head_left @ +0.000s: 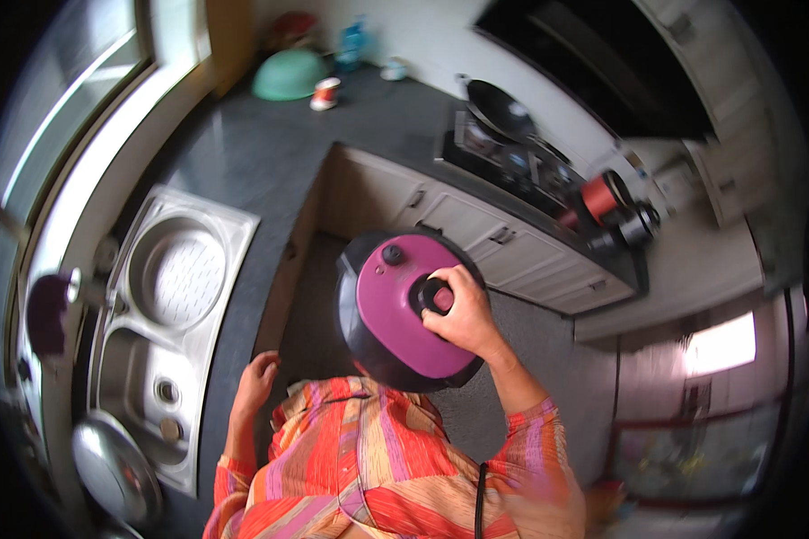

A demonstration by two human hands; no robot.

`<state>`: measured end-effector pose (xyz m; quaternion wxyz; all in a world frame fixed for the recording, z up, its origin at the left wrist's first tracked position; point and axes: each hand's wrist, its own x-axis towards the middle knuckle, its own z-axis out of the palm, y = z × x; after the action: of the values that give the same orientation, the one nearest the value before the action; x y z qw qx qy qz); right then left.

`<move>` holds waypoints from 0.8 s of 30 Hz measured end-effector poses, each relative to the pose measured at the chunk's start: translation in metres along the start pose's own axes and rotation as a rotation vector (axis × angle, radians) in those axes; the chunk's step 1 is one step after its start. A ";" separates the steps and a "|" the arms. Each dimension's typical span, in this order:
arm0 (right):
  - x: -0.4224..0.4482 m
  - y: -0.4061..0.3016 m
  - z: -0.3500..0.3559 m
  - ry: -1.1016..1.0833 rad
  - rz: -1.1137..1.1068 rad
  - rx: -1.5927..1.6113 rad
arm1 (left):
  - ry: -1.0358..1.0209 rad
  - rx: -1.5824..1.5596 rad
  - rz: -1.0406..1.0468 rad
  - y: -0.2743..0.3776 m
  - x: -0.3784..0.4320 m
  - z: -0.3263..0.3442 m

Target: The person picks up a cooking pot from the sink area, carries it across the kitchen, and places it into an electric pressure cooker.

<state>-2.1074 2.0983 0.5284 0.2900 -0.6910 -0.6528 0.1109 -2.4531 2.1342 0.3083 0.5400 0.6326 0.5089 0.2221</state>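
Note:
My right hand point(464, 313) is closed around the black knob of a magenta and black electric pressure cooker point(391, 310). The cooker is in front of my body, over the dark floor, and its lid faces up. A small black valve point(392, 254) sits on the far part of the lid. Whatever supports the cooker's underside is hidden. My left hand point(256, 381) is at the front edge of the dark countertop point(243, 296), its fingers loosely curled. Whether it touches the edge or holds anything is unclear.
To the left is a double-bowl steel sink point(206, 330), with a metal lid or bowl point(116, 465) near it. A green bowl point(290, 74) and a red and white cup point(325, 94) stand on the far counter. A wok point(500, 108) rests on the gas hob point(505, 168), near a red pot point(603, 195).

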 end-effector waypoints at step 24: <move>-0.276 0.363 -0.311 0.507 0.591 -0.058 | -0.831 0.556 0.153 0.179 0.138 0.467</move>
<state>-1.6719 1.7597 0.5190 0.3779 -0.8626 -0.3362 -0.0034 -1.9398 2.0604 0.2855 0.4900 0.8229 0.2432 -0.1535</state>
